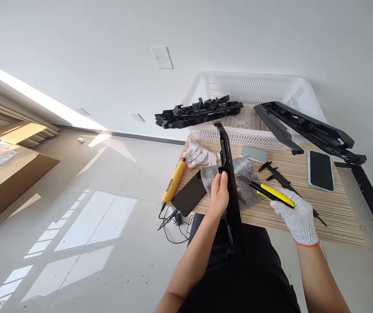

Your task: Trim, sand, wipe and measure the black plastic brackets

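My bare left hand (219, 194) is closed around a long black plastic trim part (233, 204), which stands nearly upright from my lap past the table edge. In my gloved right hand (295, 215) is a yellow and black utility knife (276, 194). Its blade is extended and points left at the part; whether the tip touches it I cannot tell. Under the part lies a grey cloth (250, 191). A black caliper (282, 180) rests just beyond my right hand.
A white plastic basket (254, 78) at the back bears black plastic parts (202, 114) and more trim pieces (307, 126). On the striped table (336, 217) are a yellow corded tool (174, 180), a dark phone (189, 195), another phone (321, 171) and a glove (198, 154). A cardboard box (13, 182) stands left.
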Tool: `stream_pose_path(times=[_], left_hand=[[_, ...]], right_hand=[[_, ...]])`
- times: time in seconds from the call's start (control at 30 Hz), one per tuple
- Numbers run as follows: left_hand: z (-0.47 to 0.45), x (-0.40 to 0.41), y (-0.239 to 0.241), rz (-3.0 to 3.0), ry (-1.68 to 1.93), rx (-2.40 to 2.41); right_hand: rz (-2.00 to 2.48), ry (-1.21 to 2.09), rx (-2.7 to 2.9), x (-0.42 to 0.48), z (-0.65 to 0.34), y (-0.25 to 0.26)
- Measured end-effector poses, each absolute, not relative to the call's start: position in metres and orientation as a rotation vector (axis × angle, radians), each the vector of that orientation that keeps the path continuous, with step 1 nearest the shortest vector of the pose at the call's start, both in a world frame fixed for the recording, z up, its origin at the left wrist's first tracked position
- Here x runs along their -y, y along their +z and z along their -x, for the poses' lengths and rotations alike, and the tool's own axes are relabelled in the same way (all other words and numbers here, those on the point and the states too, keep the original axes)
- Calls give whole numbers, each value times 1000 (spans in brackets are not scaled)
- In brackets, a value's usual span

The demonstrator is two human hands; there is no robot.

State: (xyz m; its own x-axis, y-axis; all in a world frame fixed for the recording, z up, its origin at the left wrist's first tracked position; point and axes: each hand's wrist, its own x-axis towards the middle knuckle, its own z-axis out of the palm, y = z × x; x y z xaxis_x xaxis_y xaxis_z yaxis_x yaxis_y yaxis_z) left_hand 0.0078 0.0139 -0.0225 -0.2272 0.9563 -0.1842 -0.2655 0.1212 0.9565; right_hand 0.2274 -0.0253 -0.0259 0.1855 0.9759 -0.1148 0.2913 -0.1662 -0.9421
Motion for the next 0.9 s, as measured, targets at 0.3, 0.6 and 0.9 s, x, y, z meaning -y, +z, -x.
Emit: stream_pose_path(times=[0.3,0.6,0.9], left_hand=[[-4,-14,-28,-888,1369,-1371],[-4,-15,-27,-797,1413,-1358],[-3,-15,-30,-806,1423,-1372]], right_hand=[[1620,903,1350,25,-221,-23],[1628,830,1455,21,-217,-21],[1642,764,1518,23,-220,-23]])
